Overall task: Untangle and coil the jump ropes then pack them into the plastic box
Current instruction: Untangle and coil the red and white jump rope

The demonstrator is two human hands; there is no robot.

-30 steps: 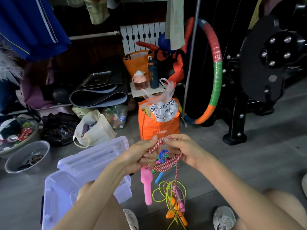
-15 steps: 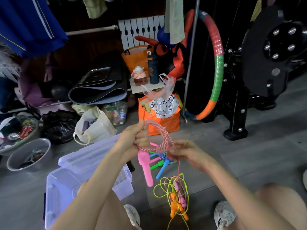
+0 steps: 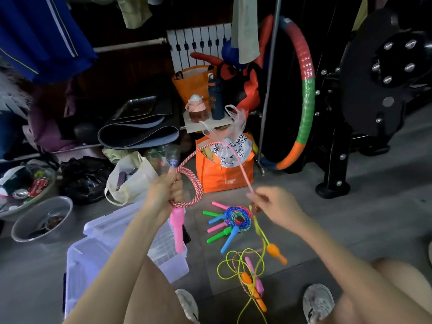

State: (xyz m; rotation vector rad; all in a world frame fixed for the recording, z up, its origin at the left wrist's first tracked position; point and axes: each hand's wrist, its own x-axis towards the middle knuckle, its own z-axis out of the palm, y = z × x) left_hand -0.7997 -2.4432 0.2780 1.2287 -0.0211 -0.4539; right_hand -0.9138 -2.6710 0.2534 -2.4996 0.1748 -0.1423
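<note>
The hands have drawn apart: left hand (image 3: 163, 192) grips the coiled pink-and-white braided jump rope (image 3: 198, 187), right hand (image 3: 275, 206) pinches its limp, light tail.

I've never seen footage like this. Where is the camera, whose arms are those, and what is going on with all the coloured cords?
There is no machine here. The arms belong to a person, and the single view comes from a camera worn on their head, looking down at the hands. The left hand grips several loops of a pink-and-white jump rope, and its pink handle hangs below the fist. The right hand pinches the same rope further along, holding it stretched out. On the grey floor lies a bundle of coiled ropes with green, blue and pink handles. Nearer the feet is a loose tangle of yellow-green rope and orange handles. The clear plastic box stands at the left, beside the person's knee.
</note>
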